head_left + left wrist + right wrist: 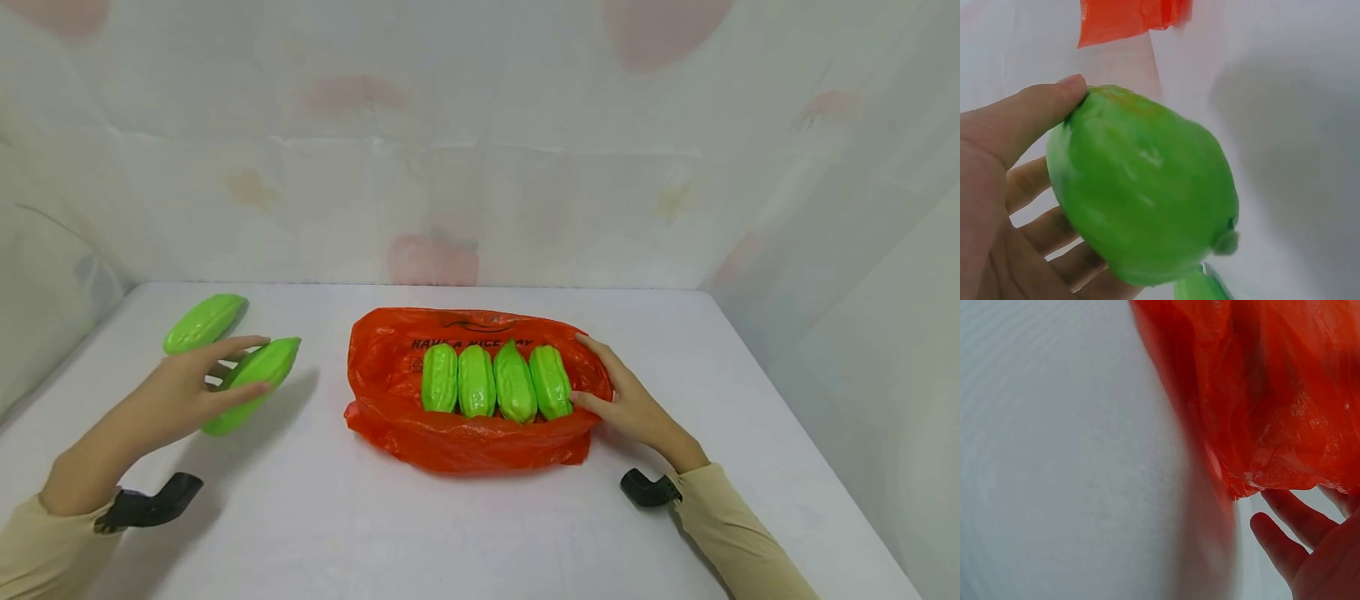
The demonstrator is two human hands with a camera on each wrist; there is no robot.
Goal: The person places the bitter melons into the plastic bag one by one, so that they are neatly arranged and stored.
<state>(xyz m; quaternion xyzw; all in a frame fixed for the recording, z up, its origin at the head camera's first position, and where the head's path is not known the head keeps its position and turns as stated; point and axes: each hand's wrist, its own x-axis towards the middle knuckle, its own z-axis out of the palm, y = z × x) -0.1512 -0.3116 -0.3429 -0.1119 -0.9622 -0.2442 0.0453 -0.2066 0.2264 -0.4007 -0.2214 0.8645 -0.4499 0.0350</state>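
My left hand (183, 387) grips a bright green, ribbed, pointed gourd-like fruit (258, 375) above the table at left, thumb on one side and fingers on the other. In the left wrist view the fruit (1147, 187) shows a glossy skin and a short stem end. A red plastic bag (465, 446) lies in the middle with its mouth spread, and several like fruits (476, 382) sit side by side in it. At the bag's right end my right hand (633, 404) holds the rim, its thumb beside the rightmost fruit. The right wrist view shows its fingers (1279, 547) by the bag's outside.
Another green fruit (204, 323) lies on the white table (480, 542) at the back left, just beyond the left hand. Pale patterned sheeting (525, 208) hangs at the table's back edge and both sides. A black wrist mount (150, 504) juts from the left sleeve.
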